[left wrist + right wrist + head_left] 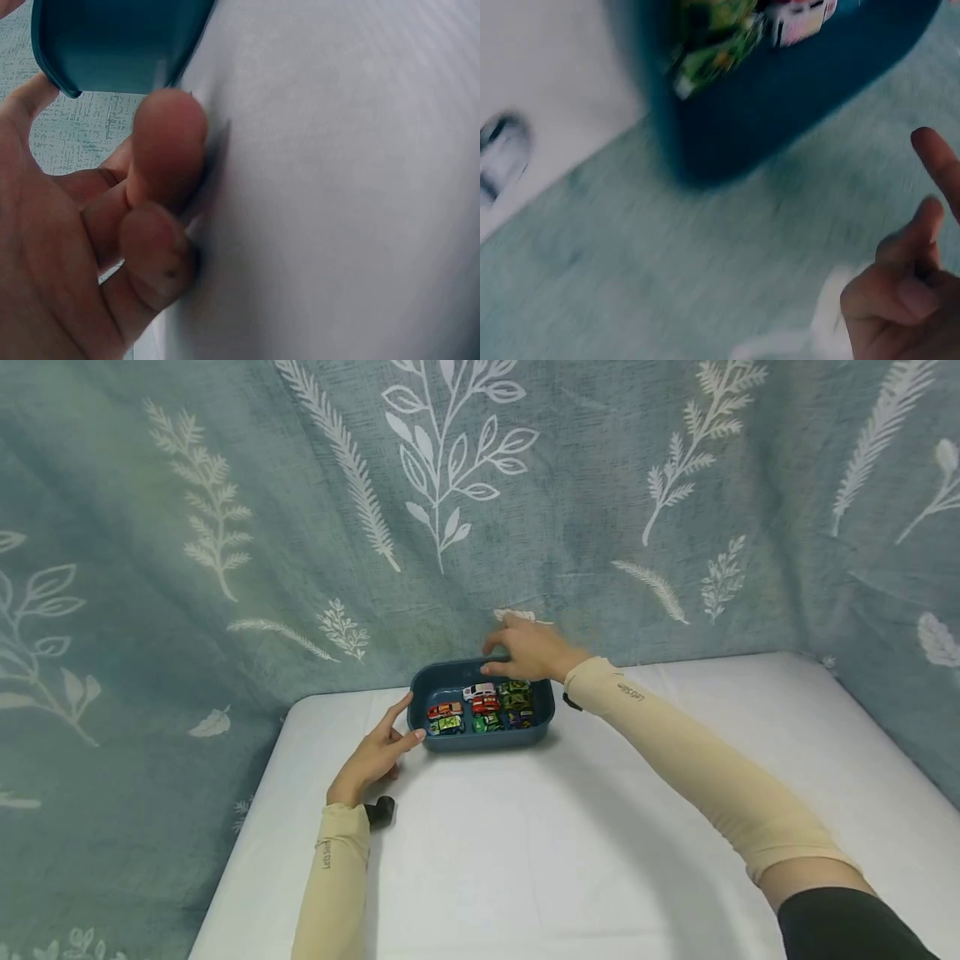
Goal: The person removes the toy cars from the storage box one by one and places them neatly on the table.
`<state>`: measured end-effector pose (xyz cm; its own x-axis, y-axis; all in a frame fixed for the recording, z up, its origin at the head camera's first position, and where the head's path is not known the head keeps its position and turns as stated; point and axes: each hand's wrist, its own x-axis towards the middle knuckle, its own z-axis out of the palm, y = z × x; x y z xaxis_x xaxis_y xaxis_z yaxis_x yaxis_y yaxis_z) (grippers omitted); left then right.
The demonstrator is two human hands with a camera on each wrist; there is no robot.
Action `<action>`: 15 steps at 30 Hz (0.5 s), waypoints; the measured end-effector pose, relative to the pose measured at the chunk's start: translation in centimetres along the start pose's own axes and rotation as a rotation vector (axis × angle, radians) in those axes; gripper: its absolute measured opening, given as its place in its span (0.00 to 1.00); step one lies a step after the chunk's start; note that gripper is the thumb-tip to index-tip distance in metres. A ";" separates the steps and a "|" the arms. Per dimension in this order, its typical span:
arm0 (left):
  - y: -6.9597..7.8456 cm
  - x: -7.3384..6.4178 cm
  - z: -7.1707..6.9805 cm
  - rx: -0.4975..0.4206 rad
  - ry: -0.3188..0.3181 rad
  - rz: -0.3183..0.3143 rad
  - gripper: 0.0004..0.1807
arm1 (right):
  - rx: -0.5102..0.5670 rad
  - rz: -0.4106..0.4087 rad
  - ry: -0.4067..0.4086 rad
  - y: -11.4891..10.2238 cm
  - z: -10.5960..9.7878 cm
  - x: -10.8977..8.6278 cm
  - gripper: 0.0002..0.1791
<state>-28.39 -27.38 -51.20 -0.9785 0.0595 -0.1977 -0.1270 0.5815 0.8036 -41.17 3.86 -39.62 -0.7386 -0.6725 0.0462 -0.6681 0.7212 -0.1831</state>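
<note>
A dark blue tray (480, 742) with rounded corners stands at the far side of the table. Several small toy cars lie in it, among them a white car (478, 692), a red car (486, 704) and an orange car (445, 710). At the tray's left end is my left hand (371, 758), its index finger and thumb stretched to the rim; other fingers curl loosely beneath. My right hand (534, 652) hovers over the tray's far right part, fingers spread and holding nothing. Green cars (718, 56) show inside the tray in the right wrist view.
A white cloth (525, 860) covers the table. Behind it hangs a blue-green curtain (570, 510) with white leaf prints, close to the tray's far wall. A blurred white and black thing (504, 154) lies on the table beside the tray in the right wrist view.
</note>
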 end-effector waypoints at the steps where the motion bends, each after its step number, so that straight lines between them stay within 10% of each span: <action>1: 0.0 0.0 -0.1 -0.004 -0.004 0.001 0.44 | -0.001 -0.016 -0.001 -0.6 0.5 0.5 0.24; 15: -0.2 0.0 -0.4 -0.034 -0.008 -0.001 0.43 | -0.060 -0.094 -0.094 -4.3 5.8 4.5 0.15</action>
<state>-28.48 -27.84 -51.12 -0.9769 0.0656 -0.2033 -0.1338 0.5538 0.8218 -41.13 -3.22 -44.35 -0.6624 -0.7484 -0.0320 -0.7406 0.6607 -0.1227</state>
